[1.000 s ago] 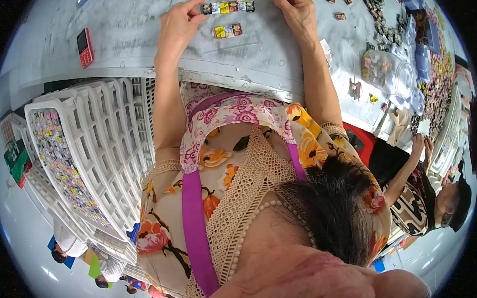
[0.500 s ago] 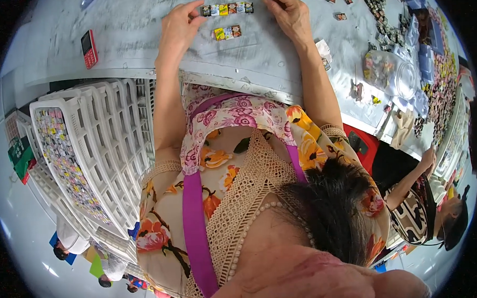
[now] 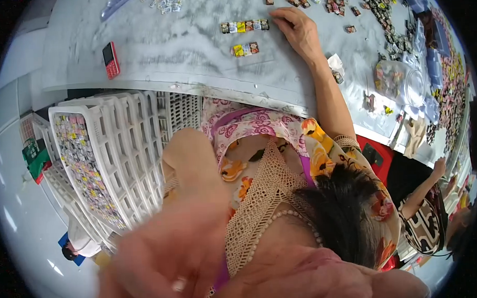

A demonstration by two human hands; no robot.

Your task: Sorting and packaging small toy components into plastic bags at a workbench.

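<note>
On the grey table (image 3: 167, 57) lies a straight row of small printed blocks (image 3: 244, 26) in black, white, yellow and brown, touching end to end. A shorter row of similar blocks (image 3: 245, 49), yellow, white and brown, lies just nearer to me. My right hand (image 3: 299, 32) rests at the right end of the longer row, a small gap away, fingers loosely bent and nothing visible in them. Lifted off the table, my left hand (image 3: 163, 256) looms large and motion-blurred at the lower left. Whether its fingers hold anything does not show.
A red and black phone (image 3: 110, 60) lies at the left. Loose blocks (image 3: 386, 17) are scattered at the far right, near a clear plastic jar (image 3: 399, 83). Stacked white crates (image 3: 112, 153) stand at my left, the front one filled with blocks. Another person (image 3: 424, 211) is at the right.
My left hand has left the left end of the longer row and swung back and up, close to the camera. My right hand stays by the right end. The view has shifted slightly.
</note>
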